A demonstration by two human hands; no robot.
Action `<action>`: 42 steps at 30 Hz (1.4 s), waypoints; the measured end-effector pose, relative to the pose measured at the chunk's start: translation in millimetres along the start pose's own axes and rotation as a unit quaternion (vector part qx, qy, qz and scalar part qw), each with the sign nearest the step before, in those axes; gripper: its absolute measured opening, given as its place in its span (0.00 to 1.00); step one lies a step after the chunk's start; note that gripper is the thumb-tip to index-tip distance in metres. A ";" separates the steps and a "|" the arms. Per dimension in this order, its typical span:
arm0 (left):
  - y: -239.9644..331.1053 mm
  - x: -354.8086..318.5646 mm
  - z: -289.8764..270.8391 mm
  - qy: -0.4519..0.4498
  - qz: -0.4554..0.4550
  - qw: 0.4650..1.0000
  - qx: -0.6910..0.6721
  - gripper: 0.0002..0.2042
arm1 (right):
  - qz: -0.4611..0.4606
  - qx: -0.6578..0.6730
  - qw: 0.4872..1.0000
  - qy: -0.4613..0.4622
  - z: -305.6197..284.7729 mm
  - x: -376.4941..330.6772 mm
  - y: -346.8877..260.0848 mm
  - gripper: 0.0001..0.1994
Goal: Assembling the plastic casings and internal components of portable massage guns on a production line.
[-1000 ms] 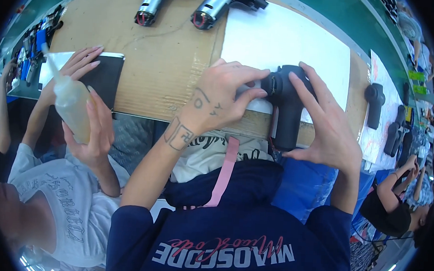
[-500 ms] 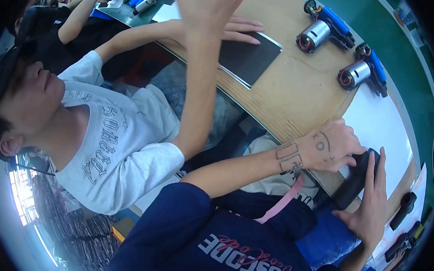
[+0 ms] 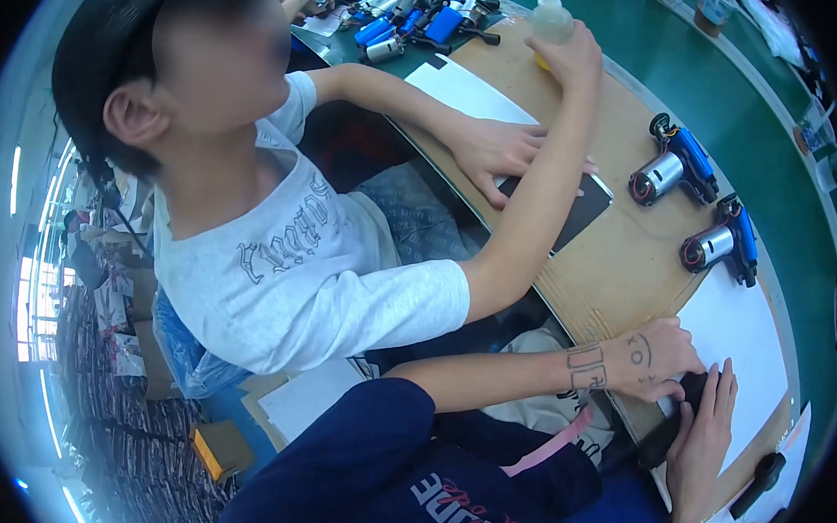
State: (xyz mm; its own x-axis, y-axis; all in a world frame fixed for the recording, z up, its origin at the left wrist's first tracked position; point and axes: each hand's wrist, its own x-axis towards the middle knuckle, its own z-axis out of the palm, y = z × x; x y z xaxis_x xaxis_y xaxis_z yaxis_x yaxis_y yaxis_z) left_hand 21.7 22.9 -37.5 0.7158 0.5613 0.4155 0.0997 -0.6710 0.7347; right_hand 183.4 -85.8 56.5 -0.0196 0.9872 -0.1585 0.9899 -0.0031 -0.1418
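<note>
My left hand (image 3: pixel 650 360), with drawn marks on its back and wrist, is closed with its fingertips on a black rounded part (image 3: pixel 657 443) at the table's near edge. My right hand (image 3: pixel 703 434) grips the same part from the right, its fingers long and close together, the thumb against the part. Between the hands much of the part is hidden, so its exact kind cannot be made out. White paper (image 3: pixel 744 344) lies on the table just beyond my hands.
Two motor assemblies (image 3: pixel 662 171) (image 3: pixel 717 243) with blue casings stand beyond the paper. At left, a co-worker holds a squeeze bottle (image 3: pixel 551 22) and rests a hand on a black sheet (image 3: pixel 579 219). Several more assemblies (image 3: pixel 419 17) are heaped farther off. Black handle-shaped parts (image 3: pixel 760 482) lie at right.
The view has swung left, so the scene sits lower and more to the right. My right thumb has closed in on the black part. The co-worker's squeeze bottle has come into view.
</note>
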 end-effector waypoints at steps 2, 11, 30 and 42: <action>-3.6 -2.5 -2.0 0.000 0.006 1.000 -0.004 0.19 | 0.008 -0.010 1.000 0.006 2.4 -0.1 -0.4 0.32; -3.9 -3.4 -3.3 0.004 -0.011 0.999 -0.032 0.19 | 0.030 0.089 0.994 0.062 -3.9 3.1 0.8 0.25; 16.6 5.9 -21.5 -0.067 -0.162 0.979 -0.100 0.17 | -0.042 0.144 0.988 0.037 -23.2 15.2 10.4 0.24; 10.2 10.6 -10.6 -0.075 -0.102 0.987 -0.095 0.19 | -0.037 0.173 0.956 0.234 20.8 -4.9 16.6 0.20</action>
State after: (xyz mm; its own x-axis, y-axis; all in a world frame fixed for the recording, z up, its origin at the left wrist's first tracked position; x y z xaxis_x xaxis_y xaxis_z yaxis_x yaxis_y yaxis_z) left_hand 23.0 27.1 -20.0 0.7897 0.5880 0.1751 0.1309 -0.4403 0.8883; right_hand 197.0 -94.0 34.7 0.0575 0.9501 0.3065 0.8810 0.0961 -0.4632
